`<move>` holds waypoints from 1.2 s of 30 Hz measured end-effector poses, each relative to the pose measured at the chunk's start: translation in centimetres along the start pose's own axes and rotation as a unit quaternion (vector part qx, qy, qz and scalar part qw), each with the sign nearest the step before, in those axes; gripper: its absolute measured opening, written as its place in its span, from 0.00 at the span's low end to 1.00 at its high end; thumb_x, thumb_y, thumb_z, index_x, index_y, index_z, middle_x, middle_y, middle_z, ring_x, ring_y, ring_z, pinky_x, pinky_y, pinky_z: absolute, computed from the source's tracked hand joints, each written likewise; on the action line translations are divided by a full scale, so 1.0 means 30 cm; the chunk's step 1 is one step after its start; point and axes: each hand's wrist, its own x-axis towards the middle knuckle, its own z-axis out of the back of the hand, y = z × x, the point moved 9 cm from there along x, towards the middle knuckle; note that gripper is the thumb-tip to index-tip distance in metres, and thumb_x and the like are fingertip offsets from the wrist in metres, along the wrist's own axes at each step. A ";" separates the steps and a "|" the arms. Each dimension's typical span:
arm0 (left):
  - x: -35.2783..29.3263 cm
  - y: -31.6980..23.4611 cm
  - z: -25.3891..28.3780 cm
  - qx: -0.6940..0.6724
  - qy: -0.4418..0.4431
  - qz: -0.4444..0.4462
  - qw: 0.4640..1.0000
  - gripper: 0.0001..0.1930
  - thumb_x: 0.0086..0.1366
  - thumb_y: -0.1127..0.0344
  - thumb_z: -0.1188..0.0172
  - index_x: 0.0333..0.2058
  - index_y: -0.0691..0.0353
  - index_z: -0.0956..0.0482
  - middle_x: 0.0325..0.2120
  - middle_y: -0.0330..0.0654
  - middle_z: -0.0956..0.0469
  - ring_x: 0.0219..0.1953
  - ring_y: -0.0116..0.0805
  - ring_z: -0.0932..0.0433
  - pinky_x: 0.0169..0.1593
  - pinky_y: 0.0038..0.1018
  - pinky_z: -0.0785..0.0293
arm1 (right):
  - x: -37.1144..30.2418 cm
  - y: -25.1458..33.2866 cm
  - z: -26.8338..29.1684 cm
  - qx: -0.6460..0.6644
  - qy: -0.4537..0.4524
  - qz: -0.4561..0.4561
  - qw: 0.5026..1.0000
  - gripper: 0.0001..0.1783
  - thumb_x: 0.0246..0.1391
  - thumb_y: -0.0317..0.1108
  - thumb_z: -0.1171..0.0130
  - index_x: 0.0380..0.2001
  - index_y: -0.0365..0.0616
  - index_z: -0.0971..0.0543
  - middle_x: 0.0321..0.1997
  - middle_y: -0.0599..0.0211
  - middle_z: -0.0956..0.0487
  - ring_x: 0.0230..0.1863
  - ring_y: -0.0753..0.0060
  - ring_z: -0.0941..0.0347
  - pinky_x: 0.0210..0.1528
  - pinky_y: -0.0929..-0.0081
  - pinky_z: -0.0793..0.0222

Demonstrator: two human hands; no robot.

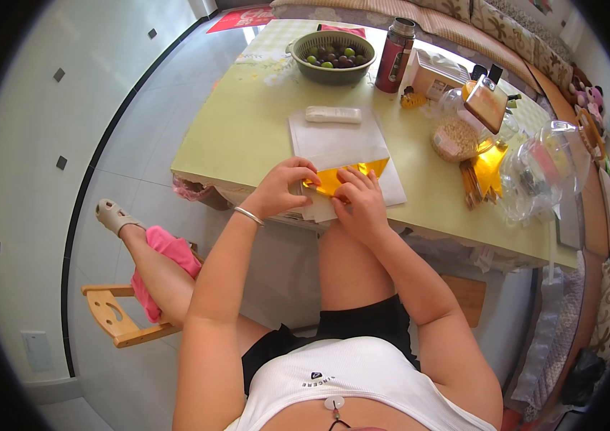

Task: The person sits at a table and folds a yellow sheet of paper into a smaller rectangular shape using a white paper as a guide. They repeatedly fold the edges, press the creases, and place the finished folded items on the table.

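Note:
A shiny gold sheet of paper (352, 172) lies partly folded on a stack of white paper (334, 136) near the front edge of a pale green table (247, 129). My left hand (282, 188), with a silver bracelet at the wrist, pinches the gold paper's left corner. My right hand (359, 202) presses down on the gold paper's lower part beside it. Both hands touch the same sheet.
A white remote (333, 114) lies on the white paper. Behind stand a bowl of green and dark fruit (334, 54), a red flask (395, 56), a box (431, 75), jars (463, 129) and clear plastic containers (542, 172). A wooden stool (114, 316) with pink cloth stands at left.

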 end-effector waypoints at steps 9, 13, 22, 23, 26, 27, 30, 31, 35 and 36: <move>0.000 0.091 0.017 -0.079 -0.111 0.044 0.990 0.06 0.60 0.75 0.33 0.35 0.69 0.19 0.44 0.39 0.25 0.38 0.25 0.25 0.43 0.21 0.26 | 0.010 -0.009 0.003 -0.008 -0.041 -0.043 0.998 0.10 0.54 0.35 0.35 0.31 0.41 0.24 0.60 0.50 0.23 0.60 0.47 0.28 0.69 0.42 0.43; 0.010 0.087 0.019 -0.041 -0.153 0.044 0.986 0.05 0.61 0.74 0.33 0.32 0.69 0.19 0.41 0.39 0.25 0.31 0.23 0.27 0.37 0.22 0.27 | -0.004 -0.067 -0.015 0.006 -0.069 -0.061 0.996 0.10 0.56 0.35 0.35 0.31 0.40 0.24 0.61 0.46 0.25 0.60 0.45 0.28 0.68 0.45 0.40; 0.025 0.089 0.017 0.073 -0.186 0.079 0.977 0.10 0.55 0.70 0.28 0.26 0.67 0.21 0.37 0.42 0.26 0.30 0.29 0.26 0.36 0.25 0.25 | 0.009 -0.028 0.018 0.010 -0.090 -0.066 0.994 0.18 0.55 0.29 0.38 0.50 0.41 0.20 0.65 0.39 0.30 0.59 0.44 0.27 0.67 0.48 0.37; 0.027 0.091 0.017 0.077 -0.187 0.080 0.976 0.10 0.54 0.70 0.28 0.26 0.67 0.21 0.37 0.42 0.26 0.30 0.29 0.26 0.36 0.25 0.25 | 0.012 -0.028 0.014 0.005 -0.079 -0.064 0.995 0.20 0.54 0.29 0.39 0.52 0.43 0.20 0.65 0.40 0.30 0.59 0.44 0.27 0.67 0.48 0.37; 0.035 0.099 0.016 0.085 -0.186 0.087 0.975 0.10 0.53 0.71 0.27 0.25 0.67 0.21 0.37 0.43 0.26 0.30 0.30 0.25 0.36 0.26 0.25 | 0.010 -0.026 0.002 -0.024 -0.061 -0.052 0.996 0.23 0.53 0.28 0.39 0.55 0.45 0.20 0.66 0.40 0.30 0.59 0.45 0.27 0.67 0.49 0.37; 0.039 0.101 0.014 0.086 -0.185 0.092 0.975 0.10 0.52 0.71 0.27 0.25 0.67 0.21 0.37 0.43 0.26 0.30 0.31 0.25 0.36 0.26 0.24 | 0.009 -0.026 -0.001 -0.036 -0.058 -0.047 0.997 0.23 0.53 0.28 0.40 0.54 0.46 0.19 0.66 0.41 0.31 0.59 0.45 0.27 0.67 0.49 0.37; 0.043 0.105 0.015 0.084 -0.185 0.098 0.974 0.10 0.52 0.72 0.26 0.24 0.67 0.21 0.36 0.43 0.26 0.31 0.31 0.24 0.37 0.27 0.24 | 0.009 -0.031 -0.016 -0.071 -0.054 -0.043 0.995 0.21 0.53 0.29 0.40 0.53 0.47 0.18 0.67 0.41 0.31 0.59 0.43 0.28 0.66 0.49 0.37; 0.043 0.107 0.015 0.083 -0.186 0.099 0.974 0.10 0.52 0.72 0.26 0.23 0.67 0.21 0.36 0.43 0.26 0.31 0.31 0.24 0.37 0.27 0.24 | 0.009 -0.033 -0.021 -0.073 -0.053 -0.043 0.995 0.21 0.53 0.30 0.40 0.53 0.47 0.18 0.67 0.41 0.31 0.60 0.42 0.28 0.66 0.48 0.37; 0.043 0.110 0.016 0.096 -0.191 0.110 0.971 0.10 0.52 0.72 0.27 0.23 0.67 0.22 0.36 0.43 0.26 0.31 0.32 0.24 0.37 0.27 0.23 | 0.012 -0.035 -0.034 -0.083 -0.046 -0.042 0.995 0.21 0.55 0.30 0.41 0.53 0.47 0.18 0.68 0.42 0.32 0.60 0.40 0.29 0.66 0.49 0.37; 0.044 0.110 0.014 0.092 -0.192 0.114 0.971 0.10 0.52 0.72 0.27 0.22 0.67 0.22 0.36 0.43 0.25 0.31 0.33 0.24 0.37 0.27 0.24 | 0.011 -0.037 -0.036 -0.086 -0.044 -0.042 0.994 0.20 0.55 0.30 0.41 0.53 0.47 0.18 0.68 0.42 0.32 0.60 0.39 0.30 0.66 0.49 0.37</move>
